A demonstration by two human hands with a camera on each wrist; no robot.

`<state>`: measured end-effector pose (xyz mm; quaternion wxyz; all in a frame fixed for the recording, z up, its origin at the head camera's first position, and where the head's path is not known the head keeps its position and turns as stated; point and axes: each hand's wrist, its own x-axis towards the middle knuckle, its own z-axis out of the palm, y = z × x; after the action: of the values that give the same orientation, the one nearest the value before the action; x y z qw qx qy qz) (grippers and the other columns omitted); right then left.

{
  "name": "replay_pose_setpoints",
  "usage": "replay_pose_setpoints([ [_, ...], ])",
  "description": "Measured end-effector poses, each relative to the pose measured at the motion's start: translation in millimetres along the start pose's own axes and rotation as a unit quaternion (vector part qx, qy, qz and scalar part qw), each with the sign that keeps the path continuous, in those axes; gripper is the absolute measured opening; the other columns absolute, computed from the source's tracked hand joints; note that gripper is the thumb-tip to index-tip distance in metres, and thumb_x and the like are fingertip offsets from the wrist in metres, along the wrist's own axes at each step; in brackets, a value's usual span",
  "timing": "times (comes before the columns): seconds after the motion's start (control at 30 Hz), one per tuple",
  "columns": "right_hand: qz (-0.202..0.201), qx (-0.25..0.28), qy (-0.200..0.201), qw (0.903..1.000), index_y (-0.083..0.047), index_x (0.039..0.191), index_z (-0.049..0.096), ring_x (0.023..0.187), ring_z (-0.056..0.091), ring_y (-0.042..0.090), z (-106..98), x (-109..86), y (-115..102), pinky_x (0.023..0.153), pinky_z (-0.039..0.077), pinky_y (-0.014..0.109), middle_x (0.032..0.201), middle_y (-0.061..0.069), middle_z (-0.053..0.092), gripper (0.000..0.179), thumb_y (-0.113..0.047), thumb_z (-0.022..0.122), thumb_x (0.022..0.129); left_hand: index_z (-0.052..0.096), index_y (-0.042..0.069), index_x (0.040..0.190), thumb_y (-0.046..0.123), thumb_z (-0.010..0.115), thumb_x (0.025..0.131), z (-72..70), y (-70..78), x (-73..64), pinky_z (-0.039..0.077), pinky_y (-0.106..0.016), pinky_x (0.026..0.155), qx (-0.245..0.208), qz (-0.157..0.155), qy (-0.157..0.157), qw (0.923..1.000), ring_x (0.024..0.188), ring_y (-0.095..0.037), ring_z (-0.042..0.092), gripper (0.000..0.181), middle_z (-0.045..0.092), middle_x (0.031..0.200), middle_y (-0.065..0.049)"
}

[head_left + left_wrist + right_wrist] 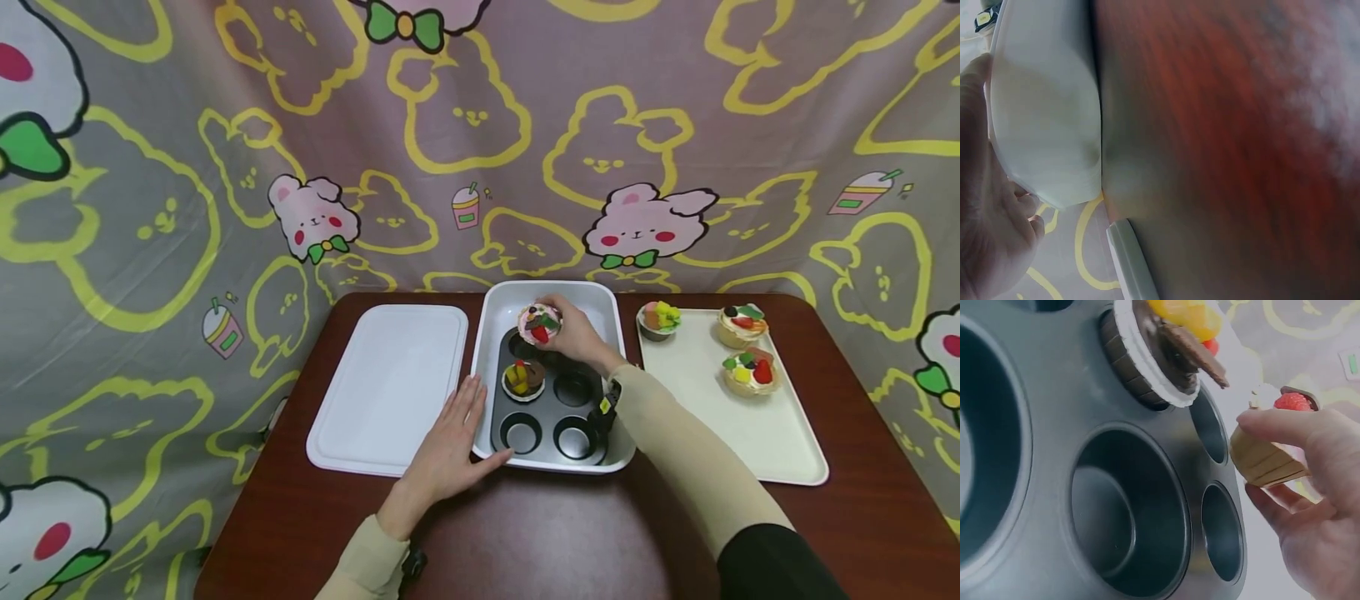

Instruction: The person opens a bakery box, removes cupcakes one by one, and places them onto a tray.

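My right hand [581,335] pinches a fruit tart [538,323] with pink cream and a strawberry on top. In the right wrist view, thumb and fingers grip its tan fluted case [1266,459], above the far end of a dark muffin pan [549,413]. A chocolate cupcake [523,381] with yellow fruit sits in a left-hand cup of the pan. The pan lies inside a deep white tray [555,468]. My left hand [450,440] rests at that tray's front left corner, fingers straight along the side and thumb at the front rim.
A flat white lid-like tray [390,387] lies on the left of the brown table [555,533]. To the right, a cream tray [705,417] bears two tarts [750,372], with a dark-cased cupcake [658,321] at its back left corner. A patterned cloth [480,125] hangs behind.
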<state>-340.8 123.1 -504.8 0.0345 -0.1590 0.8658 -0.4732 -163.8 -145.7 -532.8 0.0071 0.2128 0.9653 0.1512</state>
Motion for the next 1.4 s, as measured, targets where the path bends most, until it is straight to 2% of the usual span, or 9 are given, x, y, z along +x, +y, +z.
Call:
replay_pose_setpoints([
  [0.17,0.029,0.079,0.023,0.9962,0.001,0.155,0.051,0.135,0.060,0.043,-4.9,-1.8,2.0,0.120,0.047,0.055,0.152,0.029,0.061,0.079,0.006,0.088,0.085,0.021,0.008,0.176,0.078,0.057,0.099,-0.6,-1.1,0.4,0.020,-0.050,0.142,-0.002,-0.001,-0.002,1.0000,0.175,-0.025,0.012,0.111,0.009,0.188,-0.010],
  [0.33,0.081,0.159,0.021,0.9837,-0.012,0.170,0.039,0.143,0.056,0.040,-8.8,-4.2,2.8,0.124,0.045,0.053,0.163,0.027,0.054,0.093,0.003,0.085,0.090,0.020,0.008,0.176,0.078,0.057,0.099,-0.5,-1.2,0.6,0.019,-0.049,0.142,-0.006,-0.002,-0.006,1.0000,0.175,-0.025,0.012,0.110,0.008,0.188,-0.009],
  [0.47,0.105,0.209,0.022,0.9721,-0.018,0.174,0.032,0.151,0.050,0.041,-11.4,-6.3,3.5,0.132,0.037,0.057,0.170,0.024,0.048,0.099,0.004,0.083,0.092,0.020,0.009,0.176,0.078,0.057,0.099,0.2,-2.1,0.3,0.018,-0.049,0.142,-0.007,-0.003,-0.008,0.9999,0.175,-0.026,0.011,0.110,0.008,0.188,-0.009],
  [0.67,0.114,0.250,0.035,0.9608,-0.019,0.171,0.040,0.159,0.038,0.042,-16.6,-13.3,0.9,0.138,0.021,0.065,0.175,0.021,0.041,0.088,0.001,0.080,0.096,0.020,0.010,0.177,0.078,0.057,0.099,0.6,-3.1,0.3,0.018,-0.049,0.142,-0.010,-0.004,-0.005,0.9999,0.175,-0.026,0.011,0.110,0.007,0.188,-0.008],
  [0.8,0.111,0.284,0.030,0.9520,-0.018,0.173,0.036,0.162,0.033,0.040,-20.2,-20.5,-3.7,0.140,0.019,0.063,0.178,0.019,0.036,0.088,0.001,0.076,0.098,0.020,0.011,0.177,0.077,0.058,0.099,1.0,-3.0,0.5,0.017,-0.049,0.142,-0.011,-0.003,-0.006,0.9999,0.175,-0.025,0.010,0.110,0.006,0.188,-0.008],
  [0.93,0.120,0.303,0.022,0.9453,-0.021,0.175,0.031,0.166,0.027,0.037,-25.6,-30.4,-9.3,0.141,0.017,0.061,0.181,0.016,0.031,0.088,-0.001,0.074,0.101,0.020,0.011,0.177,0.077,0.058,0.099,1.8,-2.9,0.7,0.017,-0.049,0.142,-0.012,-0.002,-0.006,0.9999,0.175,-0.025,0.010,0.109,0.006,0.188,-0.008],
  [1.2,0.140,0.292,0.047,0.9449,-0.022,0.172,0.035,0.168,0.025,0.039,-37.7,-50.8,-14.6,0.140,0.014,0.067,0.179,0.018,0.032,0.085,-0.003,0.076,0.100,0.018,0.011,0.177,0.078,0.057,0.099,1.2,-2.3,0.3,0.016,-0.049,0.143,-0.015,-0.005,-0.011,0.9998,0.175,-0.024,0.009,0.110,0.005,0.188,-0.007],
  [1.3,0.139,0.291,0.062,0.9444,-0.019,0.169,0.034,0.165,0.028,0.041,-42.5,-58.1,-13.0,0.140,0.014,0.066,0.177,0.022,0.033,0.083,0.000,0.076,0.099,0.019,0.011,0.177,0.077,0.057,0.099,1.0,-2.4,0.2,0.017,-0.049,0.143,-0.015,-0.004,-0.009,0.9998,0.175,-0.024,0.009,0.110,0.005,0.188,-0.008],
  [1.4,0.140,0.285,0.069,0.9456,-0.016,0.168,0.032,0.159,0.038,0.037,-48.0,-64.5,-10.4,0.140,0.021,0.061,0.175,0.024,0.036,0.083,0.001,0.075,0.099,0.019,0.010,0.177,0.077,0.058,0.099,0.9,-2.6,0.1,0.018,-0.050,0.142,-0.014,-0.003,-0.007,0.9999,0.175,-0.025,0.010,0.110,0.006,0.188,-0.008],
])
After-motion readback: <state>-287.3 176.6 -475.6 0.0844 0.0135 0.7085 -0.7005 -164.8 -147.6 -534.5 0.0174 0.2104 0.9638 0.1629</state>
